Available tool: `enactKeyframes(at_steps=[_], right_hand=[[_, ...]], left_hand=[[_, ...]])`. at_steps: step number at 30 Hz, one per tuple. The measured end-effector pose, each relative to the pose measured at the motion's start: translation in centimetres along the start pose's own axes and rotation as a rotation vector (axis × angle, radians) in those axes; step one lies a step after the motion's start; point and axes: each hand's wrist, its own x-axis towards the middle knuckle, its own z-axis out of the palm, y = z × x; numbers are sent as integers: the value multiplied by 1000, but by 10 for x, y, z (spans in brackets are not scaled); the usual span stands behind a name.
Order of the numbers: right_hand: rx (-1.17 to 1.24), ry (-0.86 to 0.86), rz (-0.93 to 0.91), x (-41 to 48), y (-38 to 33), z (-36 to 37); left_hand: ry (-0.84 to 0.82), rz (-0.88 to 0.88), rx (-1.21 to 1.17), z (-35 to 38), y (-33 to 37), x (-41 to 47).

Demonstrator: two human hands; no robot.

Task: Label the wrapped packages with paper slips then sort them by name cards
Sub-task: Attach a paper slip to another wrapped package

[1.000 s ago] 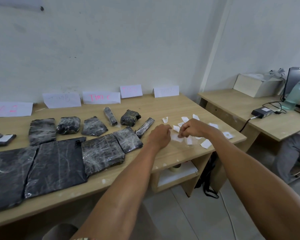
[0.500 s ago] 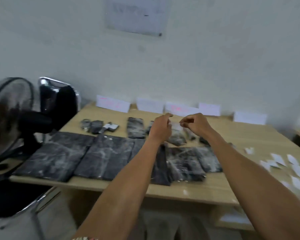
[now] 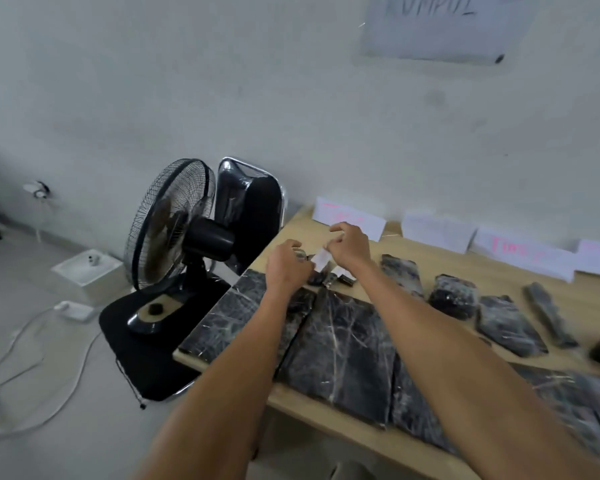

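Several black film-wrapped packages lie on the wooden table (image 3: 440,261); large flat ones (image 3: 340,351) fill the front, smaller ones (image 3: 452,296) sit behind. Between both hands hangs a small white paper slip (image 3: 321,259), over the small packages at the table's far left end (image 3: 329,278). My right hand (image 3: 349,245) pinches the slip's right edge. My left hand (image 3: 286,268) is curled at its left edge, and I cannot see whether it touches the slip. One small package there bears a white slip (image 3: 340,271). White name cards (image 3: 349,218) lean against the wall.
A black standing fan (image 3: 174,223) and a black chair (image 3: 246,209) stand close off the table's left end. White cables (image 3: 32,362) and a white box (image 3: 85,268) lie on the floor. A paper sheet (image 3: 444,26) hangs on the wall.
Both hands left the pile of slips at the table's right end and carried one slip to the far left end. My view swung left with them.
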Motion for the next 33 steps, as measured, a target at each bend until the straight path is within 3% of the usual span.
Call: enactKeyframes(at_steps=[7,12,21,30,33], right_hand=[[-187,-47,-83,20,4,34],[-181,-39,-76,25,13,37],[-134,-76,-91,24,20,37],[-107,-45,-185,12,26,42],[-102,-13,-205,11,27,42]], left_hand=[[-70,-43,124,5,-4,7],[-30,-71,151,11,2,5],[7,-274,121,9,8,3],[-19,-225,239,8,9,2],[-53,-126,277,8,9,3]])
